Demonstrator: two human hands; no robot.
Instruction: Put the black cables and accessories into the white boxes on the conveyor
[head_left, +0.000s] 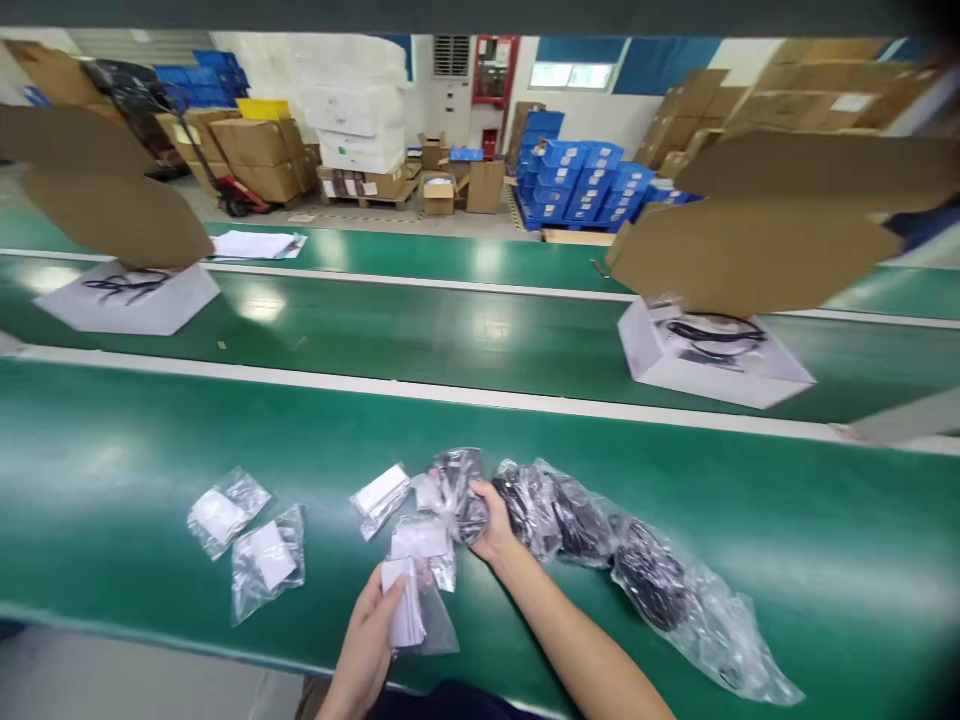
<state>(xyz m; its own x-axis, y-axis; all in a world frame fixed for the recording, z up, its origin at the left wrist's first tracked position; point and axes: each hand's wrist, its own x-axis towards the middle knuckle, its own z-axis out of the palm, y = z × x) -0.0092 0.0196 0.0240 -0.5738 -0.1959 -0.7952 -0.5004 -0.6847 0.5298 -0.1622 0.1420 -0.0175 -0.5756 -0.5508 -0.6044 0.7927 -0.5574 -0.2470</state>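
My left hand (369, 625) is closed on a clear plastic bag with white papers (405, 602) near the front edge of the green bench. My right hand (492, 522) grips a plastic-bagged black item (459, 490), whose exact kind I cannot make out. Just beyond my left hand lie a small bag with a white insert (420, 540) and another white packet (380, 495). To the right, a row of bagged black cables (577, 520) stretches along the bench, ending in a larger bagged bundle (652, 580). Two small clear bags with white inserts (219, 512) (271, 556) rest at the left.
Beyond the bench (120, 430), a green conveyor (420, 330) carries two open white boxes (142, 310) (712, 375) with black cables inside and raised brown cardboard flaps. Papers (255, 245) lie on the far ledge. Cartons (262, 150) and stacked blue boxes (570, 180) stand behind.
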